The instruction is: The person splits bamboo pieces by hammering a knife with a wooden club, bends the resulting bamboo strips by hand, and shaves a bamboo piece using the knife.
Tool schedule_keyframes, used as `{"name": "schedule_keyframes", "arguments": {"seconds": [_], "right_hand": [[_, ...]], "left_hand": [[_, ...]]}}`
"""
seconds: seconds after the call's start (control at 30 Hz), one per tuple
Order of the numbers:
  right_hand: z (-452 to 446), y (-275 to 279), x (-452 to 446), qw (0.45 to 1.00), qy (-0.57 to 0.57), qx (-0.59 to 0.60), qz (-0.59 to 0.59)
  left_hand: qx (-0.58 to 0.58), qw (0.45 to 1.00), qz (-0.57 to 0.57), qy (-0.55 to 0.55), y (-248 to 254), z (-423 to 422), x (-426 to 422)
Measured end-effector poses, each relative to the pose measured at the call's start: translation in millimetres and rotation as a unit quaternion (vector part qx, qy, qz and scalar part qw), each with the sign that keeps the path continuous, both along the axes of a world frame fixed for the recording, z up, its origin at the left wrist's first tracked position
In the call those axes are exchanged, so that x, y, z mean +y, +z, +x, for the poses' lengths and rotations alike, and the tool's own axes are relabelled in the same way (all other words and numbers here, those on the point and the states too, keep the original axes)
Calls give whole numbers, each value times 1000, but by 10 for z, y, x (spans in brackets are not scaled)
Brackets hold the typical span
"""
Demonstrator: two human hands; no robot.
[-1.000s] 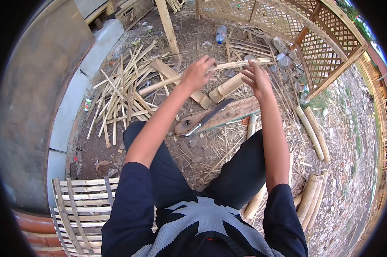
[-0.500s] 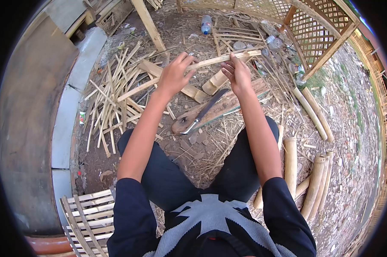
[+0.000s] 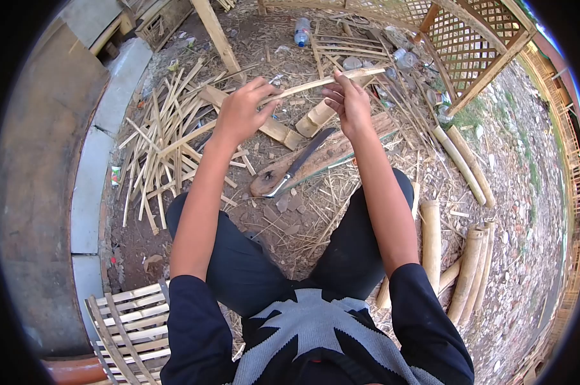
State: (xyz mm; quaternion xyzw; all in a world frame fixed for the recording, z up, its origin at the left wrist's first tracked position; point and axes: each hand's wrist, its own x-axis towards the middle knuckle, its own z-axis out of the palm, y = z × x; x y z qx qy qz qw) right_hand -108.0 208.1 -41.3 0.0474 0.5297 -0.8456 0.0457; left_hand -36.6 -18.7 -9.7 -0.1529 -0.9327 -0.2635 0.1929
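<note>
A long pale bamboo strip (image 3: pixel 306 86) is held up in front of me, slanting up to the right. My left hand (image 3: pixel 243 110) grips it between thumb and fingers. Farther right along the same strip, my right hand (image 3: pixel 350 102) pinches it with the thumb on its near side and the fingers curled below. Beneath the hands, a knife (image 3: pixel 306 156) with a dark blade lies on a worn wooden plank (image 3: pixel 341 154). Split bamboo pieces (image 3: pixel 317 118) rest just beyond the knife.
Loose bamboo strips (image 3: pixel 158 138) are heaped at the left. Bamboo poles (image 3: pixel 431 244) lie at the right. A slatted panel (image 3: pixel 133 321) is at the lower left. Beyond stand a wooden post (image 3: pixel 216 35), a plastic bottle (image 3: pixel 302 32) and a lattice frame (image 3: pixel 460 45).
Both hands have shifted left in view with the bamboo strip. The right hand, spread near the strip's end at first, now pinches it. The view has also shifted.
</note>
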Motion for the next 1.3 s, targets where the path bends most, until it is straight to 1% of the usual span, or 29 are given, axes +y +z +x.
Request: {"name": "schedule_keyframes", "arguments": {"seconds": [0.03, 0.07, 0.13, 0.23, 0.3, 0.4, 0.43, 0.47, 0.5, 0.53, 0.63, 0.67, 0.77, 0.8, 0.9, 0.93, 1.03, 1.07, 1.17, 1.23, 1.27, 1.3], "right_hand": [[-11, -14, -6, 1000, 1, -5, -17], [-21, -30, -11, 999, 2, -9, -33], [-60, -94, -9, 996, -2, -24, -82], [-178, -226, 31, 985, -20, -58, -162], [-218, -275, 39, 977, -38, -86, -192], [-276, -436, 20, 973, -12, -111, -200], [-256, -436, -17, 971, -3, -124, -203], [-222, -451, -73, 970, 12, -141, -198], [-178, -475, -143, 968, 27, -157, -192], [-134, -484, -212, 966, 43, -174, -187], [-59, -705, -357, 950, 81, -210, -218], [-4, -708, -413, 946, 85, -229, -212], [186, -955, -600, 932, 112, -242, -244], [305, -1002, -684, 939, 113, -256, -202], [465, -1437, -829, 910, 187, -308, -204], [562, -1498, -896, 924, 186, -306, -130], [901, -1729, -951, 928, 214, -306, -5], [995, -1960, -966, 926, 199, -319, 25], [1215, -2735, -906, 908, 164, -354, 153], [1385, -3116, -890, 889, 128, -363, 249], [1447, -3157, -896, 876, 108, -365, 296], [1482, -3192, -903, 872, 115, -383, 282]], "left_hand": [[-12, 1000, 1, 9, 9, 3, -19], [55, 997, -48, 35, 20, -11, -52], [186, 968, -145, 87, 55, -54, -151], [331, 923, -72, 185, 267, -10, -381], [452, 843, -44, 287, 296, -36, -647], [461, 806, 118, 352, 296, 15, -953], [420, 813, 257, 311, 285, 14, -963], [371, 800, 391, 264, 270, 8, -960], [314, 769, 516, 211, 249, -3, -979], [268, 740, 600, 144, 175, -33, -1079], [271, 647, 703, 116, 377, 52, -834], [300, 651, 679, 159, 374, 35, -861], [235, 653, 711, 114, 337, 49, -1145], [215, 618, 755, 47, 347, 57, -1131], [187, 653, 734, -13, 243, 88, -1160], [190, 663, 722, 55, 393, 142, -975], [184, 699, 687, 77, 397, 168, -918], [187, 713, 671, 77, 380, 155, -910], [179, 742, 634, 120, 343, 149, -787], [176, 756, 620, 115, 269, 110, -715], [174, 764, 611, 111, 213, 88, -683], [173, 772, 602, 106, 160, 64, -651]]}}
